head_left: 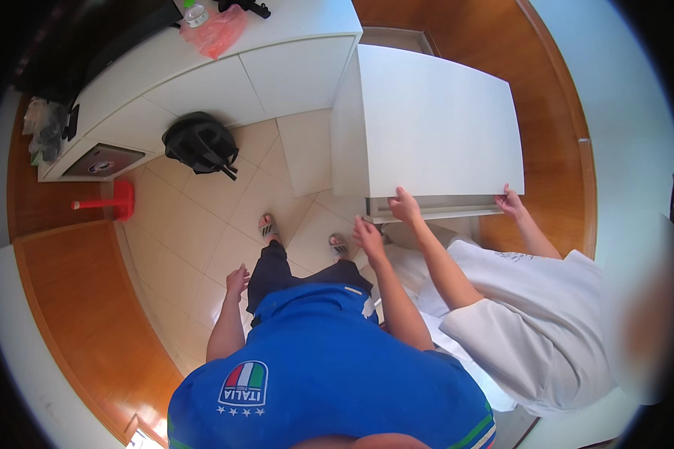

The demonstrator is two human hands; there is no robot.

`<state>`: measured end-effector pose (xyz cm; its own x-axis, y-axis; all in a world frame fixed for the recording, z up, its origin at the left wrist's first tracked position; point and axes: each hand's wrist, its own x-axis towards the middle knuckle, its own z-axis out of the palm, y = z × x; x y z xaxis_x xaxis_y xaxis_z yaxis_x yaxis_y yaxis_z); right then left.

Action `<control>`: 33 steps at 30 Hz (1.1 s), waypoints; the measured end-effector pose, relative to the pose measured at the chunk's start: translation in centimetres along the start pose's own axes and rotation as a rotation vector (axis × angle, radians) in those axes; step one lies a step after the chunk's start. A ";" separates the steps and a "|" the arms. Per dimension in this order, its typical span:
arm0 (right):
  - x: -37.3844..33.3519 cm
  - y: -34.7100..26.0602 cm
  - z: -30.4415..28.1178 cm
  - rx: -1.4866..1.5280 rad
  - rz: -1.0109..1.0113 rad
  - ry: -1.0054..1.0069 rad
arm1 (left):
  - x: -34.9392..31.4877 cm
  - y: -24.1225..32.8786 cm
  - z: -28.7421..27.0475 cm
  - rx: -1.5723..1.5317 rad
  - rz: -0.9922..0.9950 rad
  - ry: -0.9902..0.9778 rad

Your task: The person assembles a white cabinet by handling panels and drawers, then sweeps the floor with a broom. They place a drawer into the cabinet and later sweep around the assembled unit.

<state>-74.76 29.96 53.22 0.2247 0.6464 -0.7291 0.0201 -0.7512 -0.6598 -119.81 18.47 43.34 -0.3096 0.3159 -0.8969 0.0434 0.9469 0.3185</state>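
My left hand [237,279] hangs beside my left thigh, its fingers loosely apart and nothing in it. Just in front of the near left corner of a white cabinet [438,120] is my right hand [368,233]. Its fingers are bent together; whatever they may hold is too small to make out. Below the cabinet's top, a drawer [434,206] stands partly pulled out on the near side. A co-worker in a light shirt has one hand [405,206] at the drawer's left part and the other hand [509,203] at its right end.
A long white counter [292,19] runs along the far left, bearing a pink plastic bag [216,31] and a bottle [195,13]. A black backpack [200,142] sits on the tiled floor before it. Farther left is a red long-handled object [123,200]. The co-worker [517,299] sits close at my right.
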 end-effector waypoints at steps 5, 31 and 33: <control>3.8 -2.6 0.6 0.430 0.201 0.346 | 6.1 8.3 -6.4 0.209 0.183 -0.004; -1.8 -0.2 8.4 1.297 0.210 0.852 | -0.8 54.8 23.3 0.502 0.960 -0.328; -2.0 -0.4 8.2 1.271 0.294 0.897 | -0.2 56.3 24.1 0.503 0.976 -0.376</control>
<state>-83.24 30.07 53.41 0.5620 -0.1270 -0.8173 -0.8176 0.0642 -0.5722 -94.38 73.12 54.08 0.3616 0.8430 -0.3982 0.5068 0.1808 0.8429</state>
